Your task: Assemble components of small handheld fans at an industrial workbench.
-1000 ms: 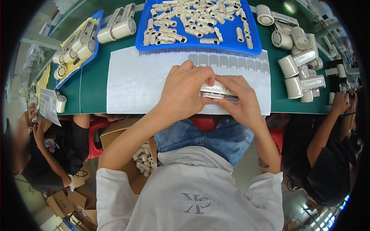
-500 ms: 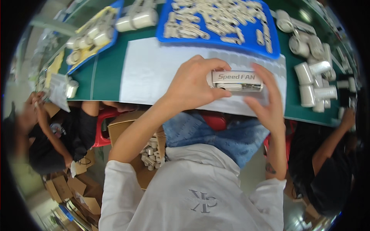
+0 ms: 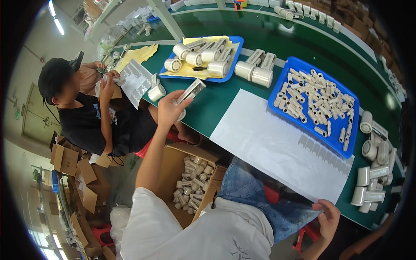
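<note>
The left hand (image 3: 170,109) grips a white-and-grey fan (image 3: 193,89), tilted near a blue tray (image 3: 238,40); the fingers (image 3: 176,94) partly cover it. Then lie a white sheet (image 3: 264,125) and a second tray (image 3: 335,139) with small parts (image 3: 318,104); the right hand (image 3: 328,219) is loosely open.

held fan (image 3: 195,89): off-white | trays (image 3: 311,128): blue | paper (image 3: 255,123): white, grey-blocked edge | table (image 3: 201,113): green | jeans (image 3: 247,182): blue, patterned

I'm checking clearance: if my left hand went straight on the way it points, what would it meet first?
Probably the near rim of the yellow-lined blue tray; the left hand holds a white device at unclear height, so both might pass above.
</note>
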Tool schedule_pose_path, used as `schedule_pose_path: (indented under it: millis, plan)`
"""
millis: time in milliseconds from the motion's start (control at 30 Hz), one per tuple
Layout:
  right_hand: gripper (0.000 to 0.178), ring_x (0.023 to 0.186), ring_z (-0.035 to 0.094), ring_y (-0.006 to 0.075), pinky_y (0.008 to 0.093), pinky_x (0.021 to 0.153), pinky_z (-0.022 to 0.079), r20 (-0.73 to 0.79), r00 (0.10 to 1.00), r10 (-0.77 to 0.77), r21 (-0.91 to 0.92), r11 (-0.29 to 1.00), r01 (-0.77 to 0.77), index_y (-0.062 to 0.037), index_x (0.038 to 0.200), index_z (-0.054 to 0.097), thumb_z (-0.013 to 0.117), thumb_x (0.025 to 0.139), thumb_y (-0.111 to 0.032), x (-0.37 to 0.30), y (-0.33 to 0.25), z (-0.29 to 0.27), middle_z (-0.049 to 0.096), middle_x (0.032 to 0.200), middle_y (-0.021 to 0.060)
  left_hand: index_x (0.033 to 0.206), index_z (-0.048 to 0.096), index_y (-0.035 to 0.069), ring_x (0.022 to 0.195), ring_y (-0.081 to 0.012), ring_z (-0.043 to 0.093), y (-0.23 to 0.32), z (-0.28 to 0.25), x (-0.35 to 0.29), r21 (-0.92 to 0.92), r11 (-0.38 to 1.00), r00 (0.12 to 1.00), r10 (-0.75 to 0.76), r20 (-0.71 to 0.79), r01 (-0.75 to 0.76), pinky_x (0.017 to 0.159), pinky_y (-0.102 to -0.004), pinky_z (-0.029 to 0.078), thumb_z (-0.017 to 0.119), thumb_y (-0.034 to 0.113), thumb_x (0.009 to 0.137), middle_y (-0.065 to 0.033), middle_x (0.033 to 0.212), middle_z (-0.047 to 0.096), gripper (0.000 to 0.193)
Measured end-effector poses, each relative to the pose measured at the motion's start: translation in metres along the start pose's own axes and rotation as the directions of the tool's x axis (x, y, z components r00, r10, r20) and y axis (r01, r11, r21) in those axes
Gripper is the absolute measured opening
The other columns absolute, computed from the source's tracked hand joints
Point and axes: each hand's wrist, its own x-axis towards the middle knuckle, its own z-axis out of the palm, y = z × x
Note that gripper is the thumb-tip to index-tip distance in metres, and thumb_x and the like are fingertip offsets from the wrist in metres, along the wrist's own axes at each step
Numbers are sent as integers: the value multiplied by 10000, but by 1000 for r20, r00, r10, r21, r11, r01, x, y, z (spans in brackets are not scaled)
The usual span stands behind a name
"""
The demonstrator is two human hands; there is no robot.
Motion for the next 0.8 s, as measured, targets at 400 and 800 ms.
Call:
schedule_pose_path:
  millis: [400, 800]
  plan:
    - [370, 902, 708, 245, 322, 838, 517, 7, 998, -56, -272, 961, 56, 31, 1123, 691, 713, 781, -110, 22, -44, -5, 741, 964, 155, 1119, 721, 60, 1136, -368, 578, -28, 8, 51, 372, 892, 965, 212, 155, -256, 1008, -437, 448, 841, 233, 736, -137, 1114, 699, 437]
    - [255, 1090, 599, 348, 420, 940, 482, -254, 833, -492, -920, 388, -52, -27, 1108, 687, 672, 856, -65, 89, -83, -123, 658, 1131, 166, 981, 674, 23, 1007, -255, 622, 67, 52, -5, -178, 850, 834, 524, 173, -497, 934, -352, 462, 730, -11, 811, -112, 1020, 679, 182]
